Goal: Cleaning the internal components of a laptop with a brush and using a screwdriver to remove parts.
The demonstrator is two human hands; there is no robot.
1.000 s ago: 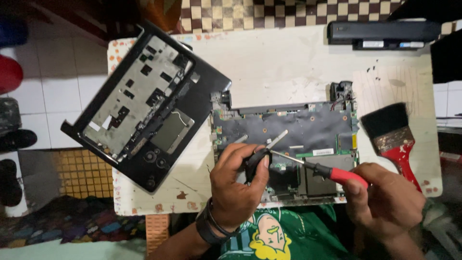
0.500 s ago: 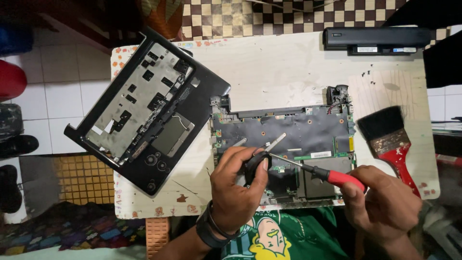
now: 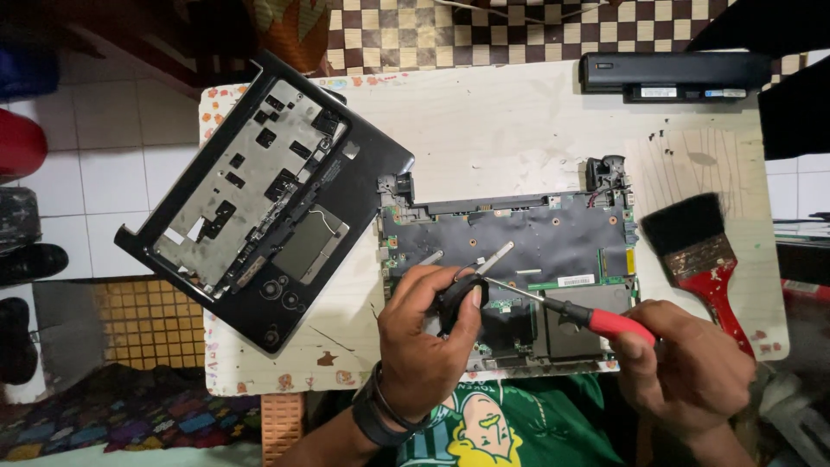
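Note:
An opened laptop base with its exposed mainboard (image 3: 536,233) lies on the small white table (image 3: 501,130). My left hand (image 3: 424,342) rests on the board's near left part and pinches a small black part (image 3: 456,298) between thumb and fingers. My right hand (image 3: 692,367) grips a screwdriver (image 3: 596,318) with a red and black handle; its thin shaft slants up to the left, with the tip right by the black part in my left hand.
A detached black laptop top cover (image 3: 268,195) lies tilted over the table's left edge. A black battery bar (image 3: 674,76) sits at the far right. A wide paintbrush with a red handle (image 3: 700,255) lies at the right. Shoes and tiled floor are at the left.
The view has shifted slightly. Both hands stay in nearly the same place, with the screwdriver tip still at the part in my left hand.

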